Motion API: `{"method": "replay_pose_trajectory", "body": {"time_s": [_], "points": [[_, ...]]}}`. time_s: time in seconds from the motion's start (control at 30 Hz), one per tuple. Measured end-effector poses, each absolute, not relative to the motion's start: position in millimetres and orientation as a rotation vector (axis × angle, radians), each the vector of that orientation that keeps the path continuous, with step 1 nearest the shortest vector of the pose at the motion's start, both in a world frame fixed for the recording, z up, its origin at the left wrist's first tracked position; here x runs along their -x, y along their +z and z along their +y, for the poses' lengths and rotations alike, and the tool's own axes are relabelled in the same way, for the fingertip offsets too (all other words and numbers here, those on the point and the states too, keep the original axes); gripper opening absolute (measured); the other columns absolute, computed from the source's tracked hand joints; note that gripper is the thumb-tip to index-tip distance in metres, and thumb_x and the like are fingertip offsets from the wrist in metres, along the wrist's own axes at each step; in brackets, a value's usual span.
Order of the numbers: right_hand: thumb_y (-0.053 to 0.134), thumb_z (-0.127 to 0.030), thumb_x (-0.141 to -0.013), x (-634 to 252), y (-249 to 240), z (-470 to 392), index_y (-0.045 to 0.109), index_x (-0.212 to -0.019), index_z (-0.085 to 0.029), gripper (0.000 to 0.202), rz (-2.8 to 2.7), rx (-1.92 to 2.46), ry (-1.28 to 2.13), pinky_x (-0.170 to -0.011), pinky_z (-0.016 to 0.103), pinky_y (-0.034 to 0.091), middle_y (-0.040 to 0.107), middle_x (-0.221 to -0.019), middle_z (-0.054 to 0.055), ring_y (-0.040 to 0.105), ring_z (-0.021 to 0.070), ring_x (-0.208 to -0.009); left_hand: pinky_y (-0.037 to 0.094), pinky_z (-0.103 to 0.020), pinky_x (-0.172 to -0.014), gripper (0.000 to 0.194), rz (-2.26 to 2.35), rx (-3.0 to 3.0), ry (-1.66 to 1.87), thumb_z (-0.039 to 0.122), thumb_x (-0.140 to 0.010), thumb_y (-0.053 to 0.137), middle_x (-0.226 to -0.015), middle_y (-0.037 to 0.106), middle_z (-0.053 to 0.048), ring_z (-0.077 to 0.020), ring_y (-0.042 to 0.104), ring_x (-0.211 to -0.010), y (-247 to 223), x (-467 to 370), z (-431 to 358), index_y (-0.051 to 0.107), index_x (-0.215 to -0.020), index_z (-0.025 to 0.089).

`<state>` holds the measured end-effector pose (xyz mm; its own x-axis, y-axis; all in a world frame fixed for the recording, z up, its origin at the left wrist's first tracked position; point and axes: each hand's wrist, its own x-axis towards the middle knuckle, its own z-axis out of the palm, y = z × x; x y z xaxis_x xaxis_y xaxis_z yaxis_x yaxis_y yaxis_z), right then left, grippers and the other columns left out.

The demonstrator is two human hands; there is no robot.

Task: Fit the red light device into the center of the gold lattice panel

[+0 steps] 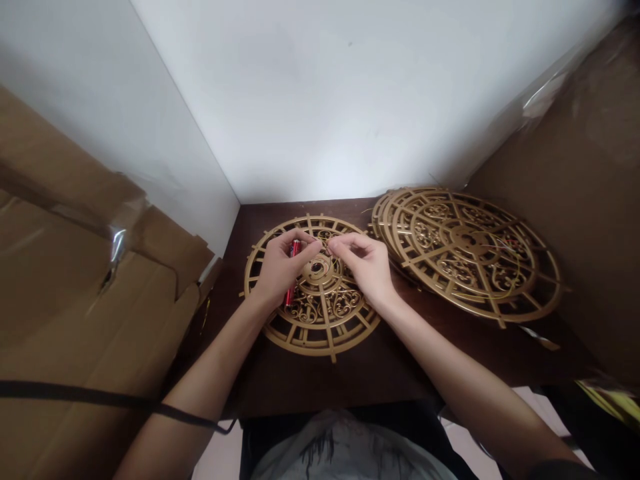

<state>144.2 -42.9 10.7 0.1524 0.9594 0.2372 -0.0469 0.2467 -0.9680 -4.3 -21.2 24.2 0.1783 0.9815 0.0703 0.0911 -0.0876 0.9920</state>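
Observation:
A round gold openwork disc (327, 337), with spokes and scrollwork, lies flat on the dark brown table. Over its upper middle, my left hand (283, 267) is closed, with a slim red pen-shaped tool (290, 297) tucked against the palm; its exact kind is unclear. My right hand (367, 263) pinches thumb and finger together just beside the left fingertips. Whatever thin thing lies between the fingertips is too small to make out. Thin wires (317, 267) show around the disc's dark centre hole, below the fingers.
Several similar gold discs (470, 247) are stacked to the right, with thin yellowish wires on top. A small brush-like item (543, 340) lies by the stack. Cardboard (100, 300) stands at the left, a brown carton (575, 167) at the right. A black cable (110, 400) crosses the lower left.

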Motion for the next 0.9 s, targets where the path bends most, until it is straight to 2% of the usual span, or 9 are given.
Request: {"method": "replay_pose_trajectory", "body": {"time_s": [0.2,0.43,0.63,0.9], "points": [[0.068,-0.028,-0.074,-144.0,10.2,-41.9,0.069,-0.077,-0.018,0.01,-1.004,0.992,0.979,-0.067,0.028,0.05,0.068,-0.07,0.0,0.06,0.0126,-0.065,0.029,-0.019,-0.045,0.013,1.1,-1.448,1.072,0.027,-0.071,0.068,-0.052,0.048,0.006,-0.004,0.034,-0.044,24.2,3.9,-22.2,0.062,-0.072,0.016],[0.07,-0.024,-0.071,-143.8,9.5,-41.8,0.07,-0.079,-0.02,0.009,-0.964,0.891,1.095,-0.058,0.023,0.044,0.067,-0.071,-0.002,0.055,0.0089,-0.06,0.027,-0.019,-0.044,0.013,1.106,-1.455,1.093,0.027,-0.071,0.068,-0.053,0.047,0.006,-0.0041,0.034,-0.044,22.4,3.6,-21.3,0.062,-0.071,0.016],[0.071,-0.03,-0.072,-146.0,9.9,-40.1,0.072,-0.079,-0.018,0.014,-1.115,1.073,0.986,-0.065,0.026,0.046,0.068,-0.072,0.0,0.056,0.0112,-0.064,0.028,-0.019,-0.045,0.016,1.102,-1.435,1.105,0.03,-0.071,0.068,-0.06,0.052,0.005,-0.0038,0.035,-0.045,22.6,3.3,-21.2,0.061,-0.073,0.016],[0.068,-0.033,-0.074,-147.4,11.8,-40.6,0.071,-0.074,-0.017,0.017,-1.277,1.146,0.941,-0.061,0.026,0.043,0.065,-0.065,0.0,0.054,0.0106,-0.06,0.03,-0.02,-0.046,0.017,1.12,-1.428,1.142,0.031,-0.071,0.068,-0.054,0.049,0.006,-0.0056,0.036,-0.046,20.5,4.0,-18.5,0.06,-0.075,0.017]]}}
